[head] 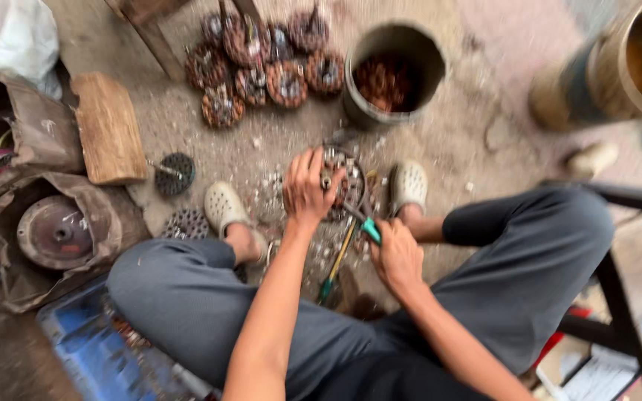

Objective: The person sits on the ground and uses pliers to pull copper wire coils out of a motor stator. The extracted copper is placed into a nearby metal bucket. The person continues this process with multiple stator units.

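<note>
While I sit low with my knees spread, everything lies on the dusty concrete floor (209,141) around me, so I take it from the left. Far left sit a rusty round metal disc in a torn brown sack (55,232) and, beyond it, a thick block of pale wood (109,128). Just right of the block lies a small dark perforated round plate with a pin through it (174,173), and near my left knee is a blue plastic tray (91,341).

My left hand (307,189) is spread flat over the round motor stator of stacked steel plates and copper winding (347,182), fingers wrapped over its near-left rim, pressing it to the floor between my two pale perforated clogs (224,206). I judge it dense and heavy for its width, rigid in the steel ring but ragged and sharp where wire ends stick out, so the outer rim is the safe place to grip, not the windings.

My right hand (397,256) is closed around the green handle of a slim metal hand tool (369,229), whose tip points up into the stator. Its handle looks smooth; a firm fist suits it. A second tool with a yellow shaft (338,260) lies on the floor between my hands.

Farther off, a heap of similar wound rings (265,63) lies centre-left, and right of it stands a grey metal bucket with copper-coloured scrap inside (391,70).
</note>
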